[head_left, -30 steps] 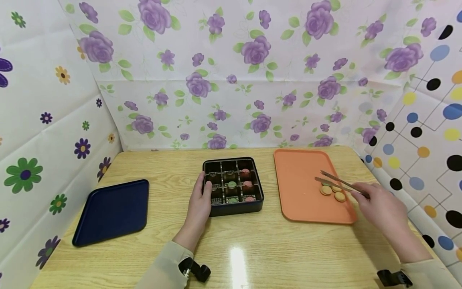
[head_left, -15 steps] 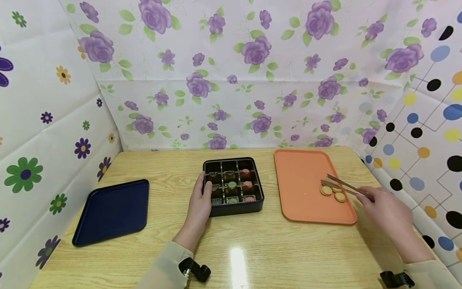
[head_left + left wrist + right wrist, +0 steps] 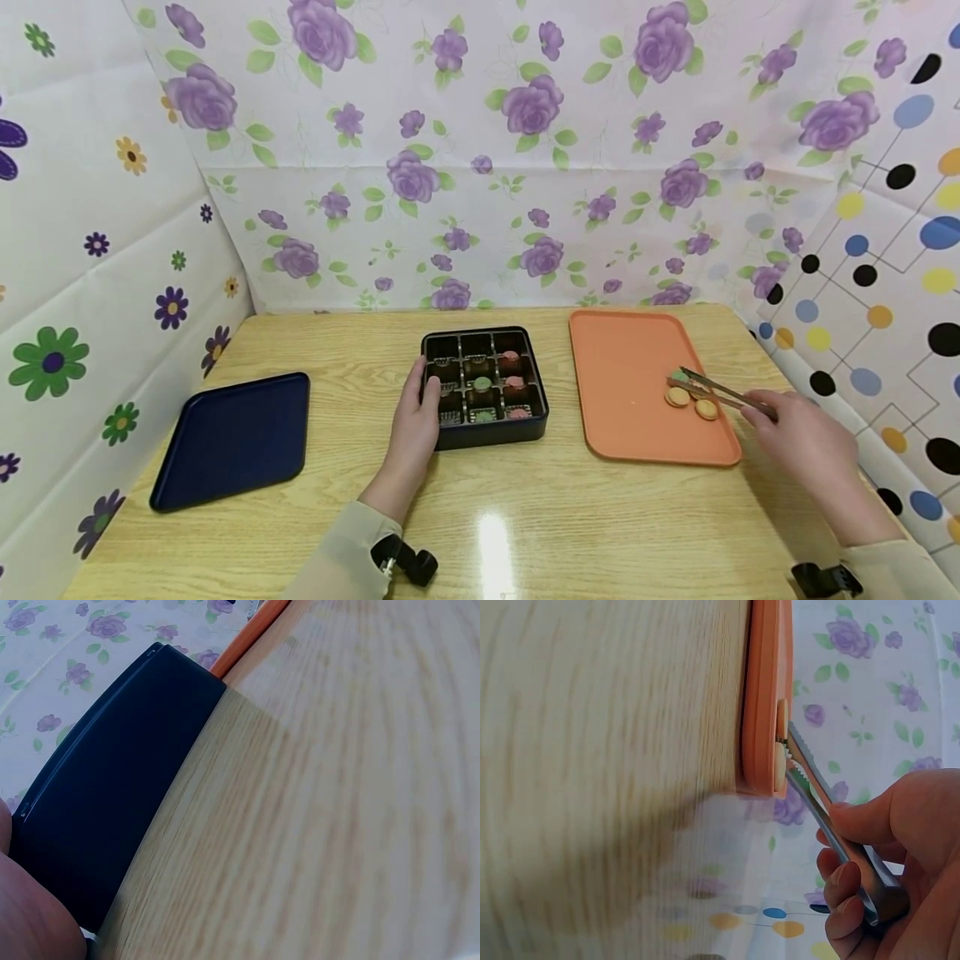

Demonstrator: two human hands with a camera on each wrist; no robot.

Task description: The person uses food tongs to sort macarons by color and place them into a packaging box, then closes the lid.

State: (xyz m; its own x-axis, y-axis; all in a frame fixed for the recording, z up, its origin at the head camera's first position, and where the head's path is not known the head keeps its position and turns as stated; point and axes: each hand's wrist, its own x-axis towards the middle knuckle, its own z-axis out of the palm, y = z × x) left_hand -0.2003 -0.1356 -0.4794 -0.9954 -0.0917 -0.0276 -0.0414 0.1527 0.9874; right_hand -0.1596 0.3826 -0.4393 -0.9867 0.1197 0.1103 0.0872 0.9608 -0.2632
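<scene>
A black compartment box (image 3: 484,386) sits mid-table with pink and green macarons in several cells. My left hand (image 3: 417,417) rests against its left wall, thumb on the rim; the same box (image 3: 112,795) fills the left wrist view. My right hand (image 3: 798,433) grips metal tongs (image 3: 723,393) whose tips close around a green macaron (image 3: 680,377) on the orange tray (image 3: 630,392). Two tan macarons (image 3: 692,402) lie just in front of it. In the right wrist view the tongs (image 3: 821,802) reach to the tray edge (image 3: 763,697).
A dark blue tray (image 3: 234,437) lies at the table's left. Flower-patterned sheets wall in the back and left, a dotted sheet (image 3: 885,250) the right. The wooden tabletop (image 3: 510,508) stretches in front of the box.
The tongs moved slightly right and down over the tray, and their tips narrowed around the green macaron. The left hand stayed on the box.
</scene>
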